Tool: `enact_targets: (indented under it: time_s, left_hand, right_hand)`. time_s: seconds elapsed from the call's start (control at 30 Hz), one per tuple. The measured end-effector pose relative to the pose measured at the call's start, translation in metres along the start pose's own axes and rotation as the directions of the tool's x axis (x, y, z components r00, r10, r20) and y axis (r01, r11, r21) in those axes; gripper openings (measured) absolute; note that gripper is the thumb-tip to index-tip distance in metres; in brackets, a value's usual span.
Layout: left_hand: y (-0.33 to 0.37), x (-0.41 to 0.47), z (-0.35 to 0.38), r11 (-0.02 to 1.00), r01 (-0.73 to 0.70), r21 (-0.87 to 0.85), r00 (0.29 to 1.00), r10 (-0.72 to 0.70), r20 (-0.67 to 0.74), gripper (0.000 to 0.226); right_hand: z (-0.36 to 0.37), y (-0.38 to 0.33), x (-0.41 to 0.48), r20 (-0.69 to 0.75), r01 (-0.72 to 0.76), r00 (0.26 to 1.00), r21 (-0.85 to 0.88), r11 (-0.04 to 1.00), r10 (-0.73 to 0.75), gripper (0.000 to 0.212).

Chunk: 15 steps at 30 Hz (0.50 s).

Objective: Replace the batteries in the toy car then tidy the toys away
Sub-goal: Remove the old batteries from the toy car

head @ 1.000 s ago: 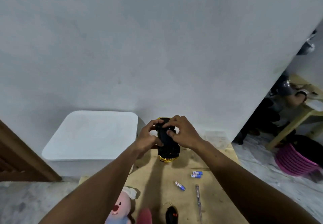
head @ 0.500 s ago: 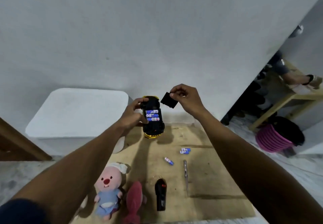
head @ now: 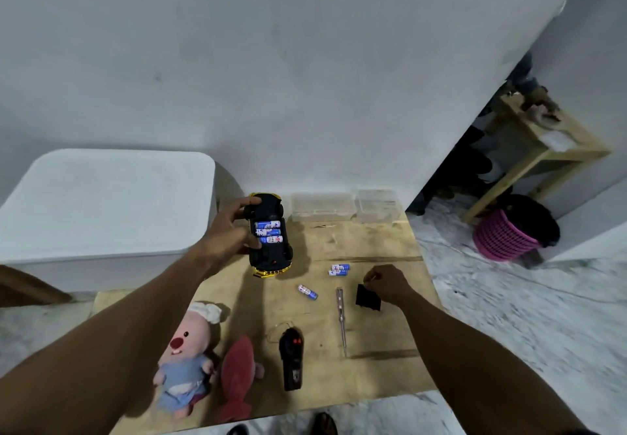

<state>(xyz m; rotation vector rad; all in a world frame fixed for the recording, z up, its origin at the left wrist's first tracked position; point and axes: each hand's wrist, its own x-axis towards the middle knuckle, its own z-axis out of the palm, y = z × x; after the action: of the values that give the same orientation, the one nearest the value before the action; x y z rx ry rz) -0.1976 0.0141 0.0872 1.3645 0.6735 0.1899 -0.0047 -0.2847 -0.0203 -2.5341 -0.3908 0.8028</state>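
A pale wooden bench [head: 373, 377] stands on a marble floor [head: 509, 316] against a grey-white wall [head: 305, 78]. A white box [head: 108, 204] is at the left, two clear tubs [head: 324, 206] sit at the bench's far edge, and a pink basket [head: 502, 241] stands at the right. In the lower middle lie two plush toys [head: 185, 356], a remote [head: 291, 363], a screwdriver [head: 341, 319] and loose batteries [head: 339, 269].

Half a second ago the cover [head: 368, 297] was held up beside the car [head: 269, 251]; now it is down on the bench, right of the screwdriver.

The left hand [head: 234, 231], fingers curled, grips the upturned car at frame centre above the bench, its open bay showing three cells [head: 268, 232]. The right hand [head: 386, 282], fingers curled tight, pinches the cover's upper edge.
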Motion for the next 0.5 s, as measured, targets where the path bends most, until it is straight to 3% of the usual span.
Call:
enact_targets:
  time_s: [0.13,0.33,0.5]
  left_hand:
    - [-0.006,0.001,0.003,0.999,0.039,0.005,0.999,-0.039,0.02,0.082]
    - [-0.007,0.001,0.009,0.999,0.035,0.007,0.999,-0.035,0.02,0.079]
    - [0.007,0.001,0.016,1.0,0.002,-0.005,1.0,-0.002,0.016,0.075]
  right_hand:
    - [0.02,0.01,0.007,0.021,-0.008,1.0,-0.021,1.0,0.008,0.017]
    - [0.028,0.011,0.004,-0.075,-0.026,0.997,-0.094,0.995,0.019,0.011]
    - [0.006,-0.06,-0.002,-0.238,0.304,0.93,0.07,0.95,-0.281,0.008]
